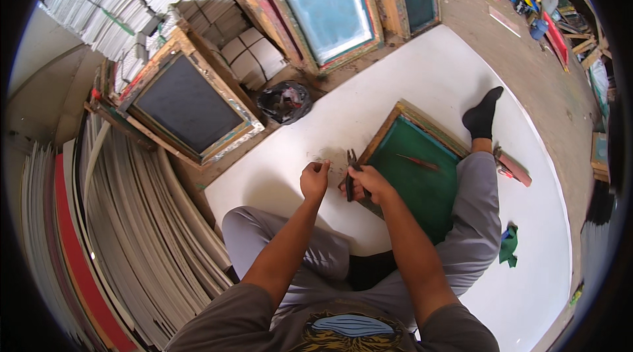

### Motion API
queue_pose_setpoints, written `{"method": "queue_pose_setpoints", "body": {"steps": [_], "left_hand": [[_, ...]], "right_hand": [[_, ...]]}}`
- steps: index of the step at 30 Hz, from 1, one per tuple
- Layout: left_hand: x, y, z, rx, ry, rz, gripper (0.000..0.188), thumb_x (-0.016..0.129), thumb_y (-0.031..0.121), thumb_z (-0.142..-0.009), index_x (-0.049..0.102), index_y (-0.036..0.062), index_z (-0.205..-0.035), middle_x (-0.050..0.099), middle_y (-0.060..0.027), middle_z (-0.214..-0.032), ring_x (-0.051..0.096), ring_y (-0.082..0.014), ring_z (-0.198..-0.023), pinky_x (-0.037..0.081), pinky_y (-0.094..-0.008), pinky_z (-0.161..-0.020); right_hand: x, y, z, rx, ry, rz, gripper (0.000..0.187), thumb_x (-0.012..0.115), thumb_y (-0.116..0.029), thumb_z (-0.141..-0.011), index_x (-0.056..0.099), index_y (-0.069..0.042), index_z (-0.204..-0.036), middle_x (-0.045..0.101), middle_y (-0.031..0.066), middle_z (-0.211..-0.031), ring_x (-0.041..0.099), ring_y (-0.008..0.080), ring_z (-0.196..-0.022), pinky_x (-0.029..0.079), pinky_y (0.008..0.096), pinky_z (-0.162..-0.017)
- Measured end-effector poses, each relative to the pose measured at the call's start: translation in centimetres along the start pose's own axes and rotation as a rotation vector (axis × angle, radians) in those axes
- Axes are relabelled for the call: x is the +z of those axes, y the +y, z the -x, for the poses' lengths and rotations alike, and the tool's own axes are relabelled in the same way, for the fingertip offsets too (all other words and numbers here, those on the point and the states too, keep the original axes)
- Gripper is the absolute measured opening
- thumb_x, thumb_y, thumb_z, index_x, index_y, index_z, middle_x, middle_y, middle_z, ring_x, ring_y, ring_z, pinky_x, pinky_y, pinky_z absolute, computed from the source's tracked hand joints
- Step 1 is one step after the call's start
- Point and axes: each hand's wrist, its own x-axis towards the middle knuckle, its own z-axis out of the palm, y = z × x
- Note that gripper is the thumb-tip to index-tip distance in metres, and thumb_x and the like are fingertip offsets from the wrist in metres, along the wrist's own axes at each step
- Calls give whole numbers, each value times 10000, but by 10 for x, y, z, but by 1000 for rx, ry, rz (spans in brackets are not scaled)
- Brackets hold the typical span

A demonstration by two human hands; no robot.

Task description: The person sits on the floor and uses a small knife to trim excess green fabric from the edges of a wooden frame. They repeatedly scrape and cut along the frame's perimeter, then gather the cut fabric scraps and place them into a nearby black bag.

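Note:
My right hand point(370, 184) grips a pair of pliers point(350, 184) by its dark handles, jaws pointing away from me. To its left, my left hand point(315, 180) is closed, thumb and fingertips pinched together; whatever they may hold is too small to make out. A wooden screen frame point(432, 118) with dark green mesh lies between my legs, its left edge beside the pliers. On the mesh rests a thin reddish pointed tool point(417, 161). Small dark bits point(330, 156) are scattered on the white sheet point(297, 147) just beyond my hands.
Beyond my left hand sits a black plastic bag point(285, 102) with scraps. More screen frames point(191, 104) lean at the back and left, near bundled paper stacks point(112, 15). By my right leg lie a tool with a reddish-brown block point(514, 170) and a green cloth scrap point(508, 246).

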Motion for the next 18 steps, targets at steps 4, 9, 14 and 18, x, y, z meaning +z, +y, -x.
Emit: {"method": "queue_pose_setpoints", "body": {"steps": [4, 9, 14, 18], "left_hand": [[32, 21, 26, 425, 70, -127, 284, 689, 316, -963, 757, 41, -953, 724, -158, -953, 655, -403, -889, 513, -490, -808], [57, 38, 48, 438, 55, -203, 133, 674, 190, -957, 685, 84, -1035, 698, -124, -1000, 606, -376, -961, 467, -486, -867], [62, 32, 51, 491, 105, -192, 129, 661, 158, -953, 669, 86, -1060, 680, -112, -1010, 592, -366, -985, 448, -486, -873], [63, 29, 49, 498, 92, -182, 130, 656, 142, -947, 664, 79, -1061, 675, -116, -1012, 585, -364, -988, 440, -487, -873]], "right_hand": [[-36, -22, -3, -103, 77, -219, 354, 474, -392, -1112, 572, -54, -1144, 742, 207, -994, 766, 340, -862, 635, 481, -752], [-58, -51, -4, -67, 149, -250, 404, 455, -408, -1115, 583, -34, -1202, 746, 231, -1053, 765, 360, -919, 629, 495, -782], [-72, -52, -14, -9, 152, -266, 434, 435, -421, -1118, 590, -27, -1218, 746, 239, -1074, 764, 363, -930, 616, 507, -794], [-74, -49, -20, -12, 140, -270, 439, 443, -430, -1113, 593, -31, -1219, 752, 231, -1066, 764, 359, -935, 611, 507, -801]]}}
